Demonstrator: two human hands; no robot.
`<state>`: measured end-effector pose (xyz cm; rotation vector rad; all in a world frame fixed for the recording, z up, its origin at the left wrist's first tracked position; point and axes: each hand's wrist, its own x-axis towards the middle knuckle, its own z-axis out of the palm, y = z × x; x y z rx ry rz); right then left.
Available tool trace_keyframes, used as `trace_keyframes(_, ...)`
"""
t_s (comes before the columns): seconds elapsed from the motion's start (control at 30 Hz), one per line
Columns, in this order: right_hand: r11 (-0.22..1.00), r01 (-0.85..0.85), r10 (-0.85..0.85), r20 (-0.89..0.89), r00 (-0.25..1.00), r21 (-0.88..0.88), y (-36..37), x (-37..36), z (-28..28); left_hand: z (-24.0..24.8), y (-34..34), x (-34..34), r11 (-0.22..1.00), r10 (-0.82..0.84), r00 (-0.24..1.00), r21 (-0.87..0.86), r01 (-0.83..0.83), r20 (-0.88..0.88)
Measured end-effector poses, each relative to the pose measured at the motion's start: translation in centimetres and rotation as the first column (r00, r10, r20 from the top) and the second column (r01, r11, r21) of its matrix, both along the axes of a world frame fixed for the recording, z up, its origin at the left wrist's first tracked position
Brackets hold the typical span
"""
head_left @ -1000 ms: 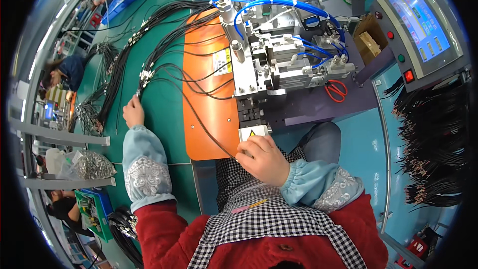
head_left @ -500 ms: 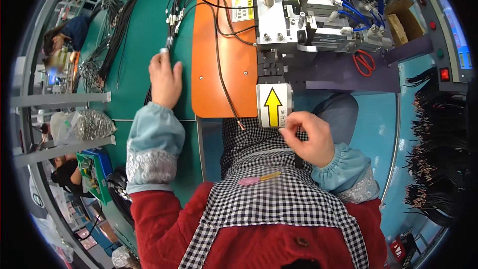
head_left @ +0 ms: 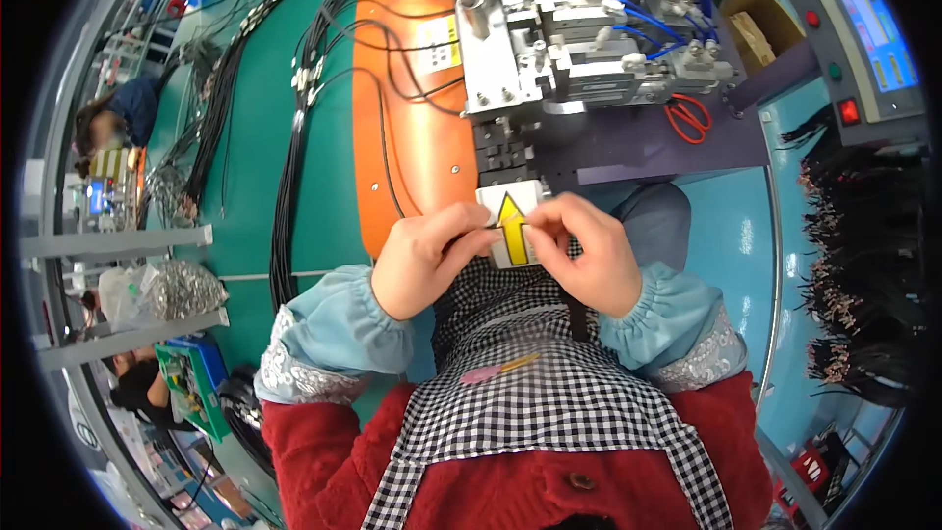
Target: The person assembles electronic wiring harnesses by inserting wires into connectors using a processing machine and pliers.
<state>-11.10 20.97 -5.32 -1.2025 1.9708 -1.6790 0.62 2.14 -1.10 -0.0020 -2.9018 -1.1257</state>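
Note:
My left hand [head_left: 424, 260] is closed in a pinch over the front edge of the orange board [head_left: 432, 152]. A thin black cable [head_left: 387, 152] runs down the board into that hand. Facing it, my right hand [head_left: 592, 255] pinches thumb against fingers; whatever lies between them is too small to make out. Both sets of fingertips meet in front of a white block with a yellow arrow [head_left: 513, 236], partly covering it. Behind the block stands a metal machine [head_left: 589, 49] with cylinders and blue air tubes.
Bundled black cables [head_left: 287, 177] lie along the green mat [head_left: 250, 128] at left. Red-handled scissors [head_left: 688, 118] rest on the dark machine base. A control panel [head_left: 863, 29] and hanging black cables [head_left: 854, 275] are at right. A person [head_left: 123, 118] sits far left.
My left hand has left the cable bundle and come right to the arrow block. The loose cable's end now goes into it. My right hand has shifted slightly; the view has turned a little.

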Motion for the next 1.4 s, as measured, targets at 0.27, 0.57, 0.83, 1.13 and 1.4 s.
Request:
trace_keyframes(0.27,0.962,0.197,-0.094,0.451,0.888,-0.187,-1.3,-2.6,0.4,0.8,2.6,-5.3,0.679,0.291,0.932,0.639,-0.36,0.216)
trace_keyframes(0.57,0.979,0.174,-0.136,0.298,0.945,-0.105,-2.6,-2.7,1.7,-0.9,2.7,-5.1,0.614,0.44,0.894,0.7,-0.364,0.079)
trace_keyframes(0.83,0.988,0.152,-0.121,0.421,0.899,-0.04,-3.2,-2.0,2.7,-1.7,2.9,-5.1,0.741,0.492,0.861,0.581,-0.337,-0.128)
trace_keyframes(1.13,0.988,0.044,0.1,0.838,0.536,-0.145,-3.1,-3.3,1.8,-1.6,3.4,-5.3,0.526,0.502,0.864,0.799,-0.291,-0.016)
trace_keyframes(1.4,0.997,0.083,-0.078,0.352,0.933,0.001,-2.9,-3.6,2.3,-1.2,2.7,-5.0,0.604,0.451,0.892,0.722,-0.336,0.038)
